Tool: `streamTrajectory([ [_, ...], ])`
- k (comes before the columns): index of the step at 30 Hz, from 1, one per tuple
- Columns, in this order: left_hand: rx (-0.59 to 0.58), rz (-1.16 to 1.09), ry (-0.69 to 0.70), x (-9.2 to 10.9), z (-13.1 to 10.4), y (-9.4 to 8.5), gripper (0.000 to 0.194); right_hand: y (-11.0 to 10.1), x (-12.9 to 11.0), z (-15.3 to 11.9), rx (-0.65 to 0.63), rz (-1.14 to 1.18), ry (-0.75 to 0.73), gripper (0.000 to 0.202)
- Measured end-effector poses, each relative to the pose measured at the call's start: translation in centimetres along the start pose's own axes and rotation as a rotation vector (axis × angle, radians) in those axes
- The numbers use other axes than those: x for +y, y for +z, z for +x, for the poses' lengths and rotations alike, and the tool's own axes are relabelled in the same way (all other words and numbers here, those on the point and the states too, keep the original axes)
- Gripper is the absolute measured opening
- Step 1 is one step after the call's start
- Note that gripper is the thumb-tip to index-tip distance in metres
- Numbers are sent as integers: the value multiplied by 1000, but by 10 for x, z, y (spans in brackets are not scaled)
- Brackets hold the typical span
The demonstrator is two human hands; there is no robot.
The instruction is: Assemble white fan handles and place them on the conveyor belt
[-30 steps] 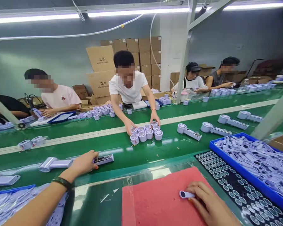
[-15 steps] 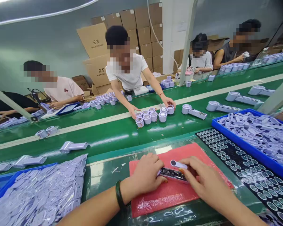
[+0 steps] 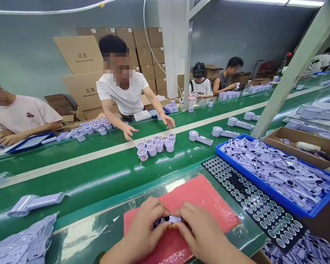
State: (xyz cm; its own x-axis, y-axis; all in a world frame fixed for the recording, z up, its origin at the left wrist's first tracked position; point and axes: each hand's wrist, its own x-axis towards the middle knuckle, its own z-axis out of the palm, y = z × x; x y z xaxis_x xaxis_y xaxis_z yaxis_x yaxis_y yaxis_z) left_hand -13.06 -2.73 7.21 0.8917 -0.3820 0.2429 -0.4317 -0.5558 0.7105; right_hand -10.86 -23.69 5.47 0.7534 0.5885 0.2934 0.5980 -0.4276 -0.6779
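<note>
Head view: left hand (image 3: 143, 234) and right hand (image 3: 200, 234) meet near centre over the red foam pad (image 3: 209, 201) on the tabletop (image 3: 85, 238), both w/ fingers curled shut round a small lilac part (image 3: 172, 219) pinched between them, mostly hidden. Right of the pad lies a black tray of round inserts (image 3: 253, 201), then a blue bin of lilac pieces (image 3: 277, 172); far across the green conveyor (image 3: 99, 172), a co-worker's hands (image 3: 130, 132) hover open just behind a cluster of white cups (image 3: 155, 145)
</note>
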Motion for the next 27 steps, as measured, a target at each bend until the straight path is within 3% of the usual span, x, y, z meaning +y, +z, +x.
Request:
streamTrajectory([
  [11,-27,29,-143,2,1,5,13,13,16,2,154,296,29,18],
  [18,28,103,-10,17,-16,6,8,12,20,-17,39,322,45,29],
  [22,-32,204,-70,33,-28,14,27,8,19,-24,-66,326,17,30],
  [27,-64,350,-122,40,-24,19,19,10,18,-20,-78,311,43,21],
])
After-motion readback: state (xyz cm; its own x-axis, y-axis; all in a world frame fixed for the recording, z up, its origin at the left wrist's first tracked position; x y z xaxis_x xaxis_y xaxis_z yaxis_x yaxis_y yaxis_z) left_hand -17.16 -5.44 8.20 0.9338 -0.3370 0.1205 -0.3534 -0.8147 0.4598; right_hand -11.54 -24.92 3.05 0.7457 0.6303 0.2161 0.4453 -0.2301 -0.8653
